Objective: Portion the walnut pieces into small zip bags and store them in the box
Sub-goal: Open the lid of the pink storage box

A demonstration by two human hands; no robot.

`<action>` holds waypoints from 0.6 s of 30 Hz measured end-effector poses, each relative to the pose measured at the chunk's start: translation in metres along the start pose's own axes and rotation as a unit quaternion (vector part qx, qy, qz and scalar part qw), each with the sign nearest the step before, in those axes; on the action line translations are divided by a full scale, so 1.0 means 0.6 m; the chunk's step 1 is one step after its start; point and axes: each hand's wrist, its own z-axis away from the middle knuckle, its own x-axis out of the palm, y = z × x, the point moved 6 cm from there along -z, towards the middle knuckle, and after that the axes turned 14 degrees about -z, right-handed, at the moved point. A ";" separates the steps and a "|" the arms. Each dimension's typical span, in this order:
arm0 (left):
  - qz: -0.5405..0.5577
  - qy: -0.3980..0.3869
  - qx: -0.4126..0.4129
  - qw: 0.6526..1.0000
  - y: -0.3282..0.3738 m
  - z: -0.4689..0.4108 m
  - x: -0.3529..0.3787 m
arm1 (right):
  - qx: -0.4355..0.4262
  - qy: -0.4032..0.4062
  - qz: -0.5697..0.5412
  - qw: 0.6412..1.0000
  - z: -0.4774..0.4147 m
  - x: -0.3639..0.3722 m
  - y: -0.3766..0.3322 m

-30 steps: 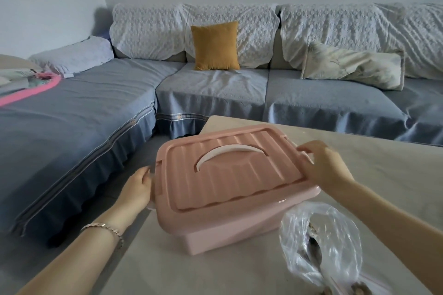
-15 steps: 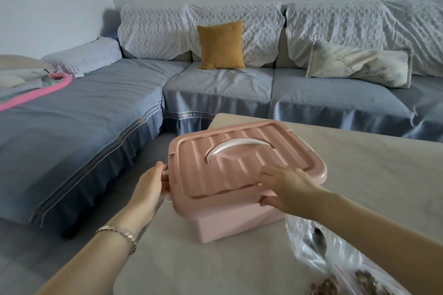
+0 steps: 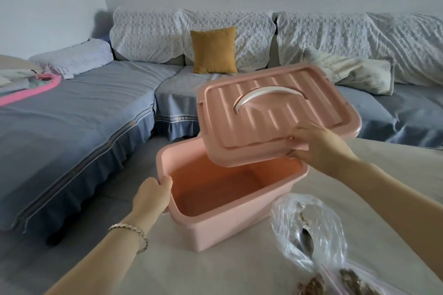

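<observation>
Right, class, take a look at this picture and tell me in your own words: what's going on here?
A person is opening a pink storage box on a table. The right hand pinches the near edge of the lid, holding it raised and tilted above the box. The left hand grips the box's left rim. Nothing shows in the visible part of the inside. At the lower right lie a clear plastic bag with a spoon in it and bagged walnut pieces.

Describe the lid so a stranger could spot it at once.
Find the pale table before the blue sofa; an open pink box stands on it. The lid is tilted above the box, its near edge pinched by the right hand. Only it has ribs and a white handle.
</observation>
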 end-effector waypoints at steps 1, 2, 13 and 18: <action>0.006 0.014 -0.012 1.000 -0.005 0.003 0.003 | 0.013 0.011 0.005 1.000 0.009 -0.004 0.015; 0.016 0.022 -0.028 0.999 -0.012 0.008 0.005 | 0.029 0.025 0.004 0.999 0.018 -0.008 0.033; 0.119 -0.018 -0.030 0.992 0.018 0.089 0.019 | 0.310 0.087 -0.047 0.946 0.135 0.011 0.252; 0.135 -0.028 -0.041 0.990 0.030 0.115 0.014 | 0.434 0.006 -0.016 0.901 0.194 0.082 0.310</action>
